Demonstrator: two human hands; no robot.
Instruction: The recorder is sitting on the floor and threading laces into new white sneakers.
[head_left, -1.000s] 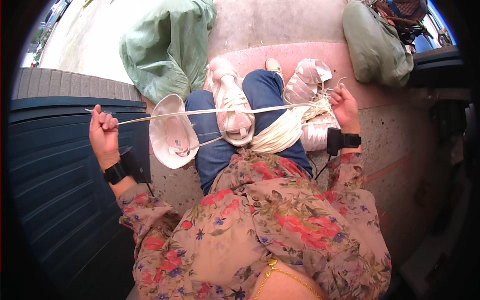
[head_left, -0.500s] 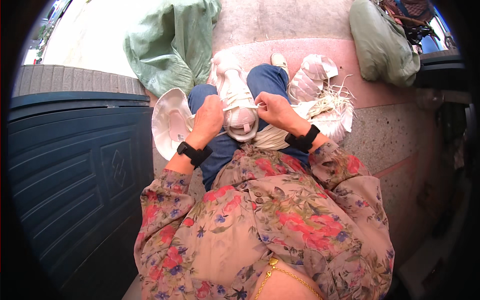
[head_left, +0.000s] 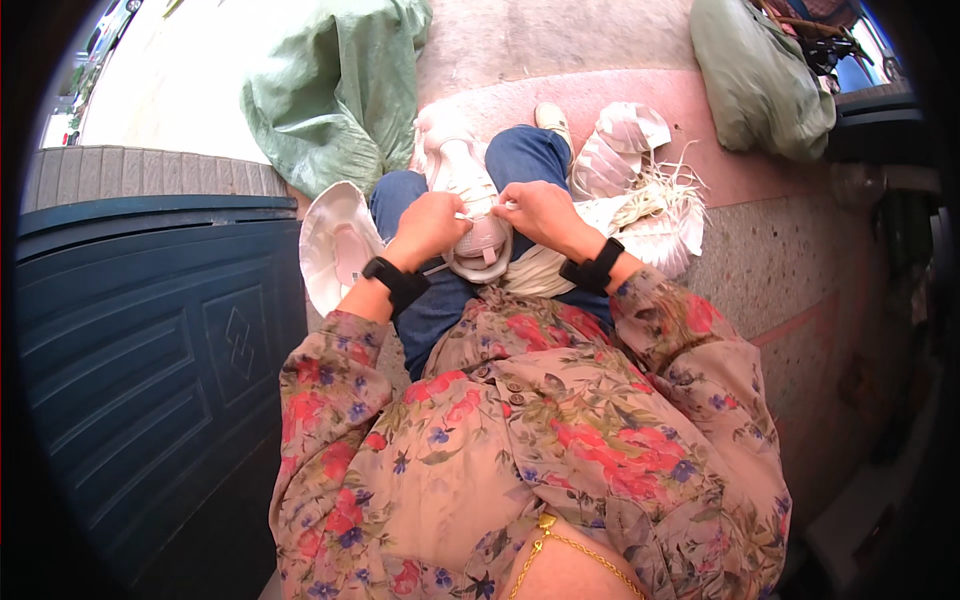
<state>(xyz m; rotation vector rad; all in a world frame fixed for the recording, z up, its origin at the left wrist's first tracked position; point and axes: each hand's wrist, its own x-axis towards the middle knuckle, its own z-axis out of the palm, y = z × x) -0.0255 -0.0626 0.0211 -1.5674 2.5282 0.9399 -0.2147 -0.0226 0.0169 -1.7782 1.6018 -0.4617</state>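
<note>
Pink shoe (head_left: 466,178) partly behind left hand (head_left: 432,228)

Two hands (head_left: 432,229), two black wristbands (head_left: 397,287), one laced pink shoe (head_left: 463,172) at twelve o'clock, one pale shoe piece (head_left: 338,250) at ten, one lace bundle (head_left: 655,198) at two, two green sacks (head_left: 318,110) at eleven and two.

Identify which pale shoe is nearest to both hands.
The pink-and-white laced shoe between the blue denim knees, at the left hand and right hand. The white shoe with pink insole lies farther left; other pale shoes lie right.
</note>
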